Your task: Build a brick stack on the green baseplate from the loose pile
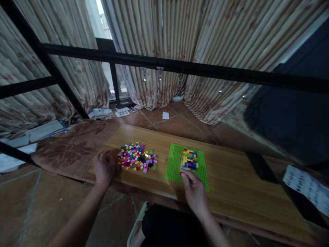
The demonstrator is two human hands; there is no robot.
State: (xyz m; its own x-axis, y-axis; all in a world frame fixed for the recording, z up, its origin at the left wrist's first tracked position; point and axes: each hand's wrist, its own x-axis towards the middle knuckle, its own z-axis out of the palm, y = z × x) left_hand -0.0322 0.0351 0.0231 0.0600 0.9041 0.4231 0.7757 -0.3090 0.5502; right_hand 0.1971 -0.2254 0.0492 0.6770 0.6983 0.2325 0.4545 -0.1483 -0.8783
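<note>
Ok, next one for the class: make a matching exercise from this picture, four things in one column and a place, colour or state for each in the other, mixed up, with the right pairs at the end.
Things:
1. Left hand
2. Loose bricks
3. Board
4. Right hand

Descriptions:
A. Plain green and studded
B. Has a small red piece at its fingertips
C. Just left of the heap
D. Many colours, heaped on the table

Right pairs: 1-C, 2-D, 3-A, 4-B

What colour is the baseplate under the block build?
The baseplate is bright green, seen best in the head view.
</note>
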